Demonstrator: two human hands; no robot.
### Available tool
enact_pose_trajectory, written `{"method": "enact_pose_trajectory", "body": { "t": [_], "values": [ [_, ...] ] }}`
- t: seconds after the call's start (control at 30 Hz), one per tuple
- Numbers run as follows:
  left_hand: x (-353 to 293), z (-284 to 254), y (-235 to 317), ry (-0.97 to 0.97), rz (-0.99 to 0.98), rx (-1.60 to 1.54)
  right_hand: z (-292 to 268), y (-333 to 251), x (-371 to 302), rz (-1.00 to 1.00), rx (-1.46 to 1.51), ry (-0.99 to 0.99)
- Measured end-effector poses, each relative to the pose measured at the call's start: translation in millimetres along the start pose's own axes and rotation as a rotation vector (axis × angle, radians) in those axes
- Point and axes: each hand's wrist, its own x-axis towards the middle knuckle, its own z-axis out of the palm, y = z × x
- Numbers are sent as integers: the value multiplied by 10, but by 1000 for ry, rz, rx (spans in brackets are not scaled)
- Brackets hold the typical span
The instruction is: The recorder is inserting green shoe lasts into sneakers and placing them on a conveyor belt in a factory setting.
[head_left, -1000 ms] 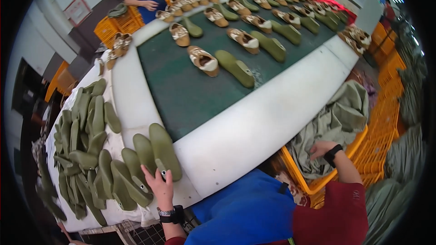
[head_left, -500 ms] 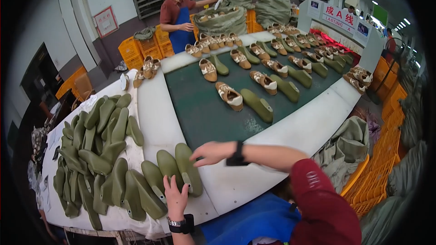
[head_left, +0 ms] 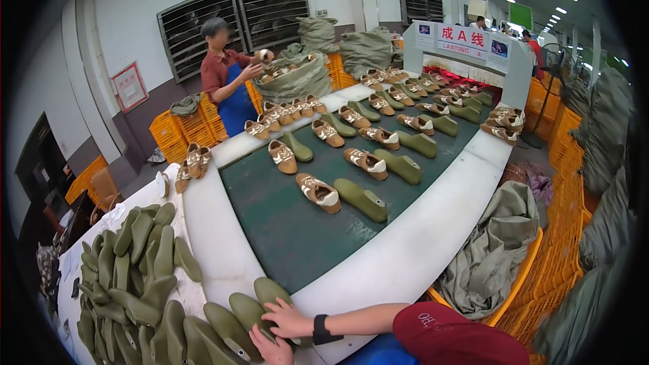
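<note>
My right hand [head_left: 289, 319] rests on the green shoe lasts at the near edge of the table, fingers spread across a last [head_left: 249, 309] and next to another last [head_left: 272, 290]. Just below it, my left hand [head_left: 272, 349] is partly cut off by the lower edge, with its fingers apart against the same lasts. Neither hand is closed round a last. Another green last [head_left: 227, 325] lies directly to their left, and a big pile of lasts [head_left: 135, 277] covers the left side of the table.
A green conveyor belt [head_left: 270, 243] carries brown-and-white shoes [head_left: 318, 192] paired with green lasts [head_left: 362, 200]. A white border [head_left: 399, 250] surrounds it. Across the belt, a co-worker [head_left: 226, 81] holds a shoe beside a sack. Orange crates [head_left: 551, 257] and grey-green cloth [head_left: 490, 250] stand right.
My right hand has moved left from beside the belt onto the lasts, close to my left hand. The view has tilted up. The co-worker now has both hands near the shoe.
</note>
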Motion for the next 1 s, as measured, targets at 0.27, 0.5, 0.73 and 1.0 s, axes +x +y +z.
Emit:
{"method": "enact_pose_trajectory", "body": {
  "t": [0.27,0.5,0.73,1.0],
  "values": [
    [167,-22,-14,-33,70,15,139,56,-52,-76,80,146],
    [196,18,9,-47,-11,-109,131,97,-85,-76,101,258],
    [138,-28,113,57,133,0,107,95,-108,-114,220,257],
    [145,-10,204,-4,271,-39,140,123,-82,-43,260,265]
  ]
}}
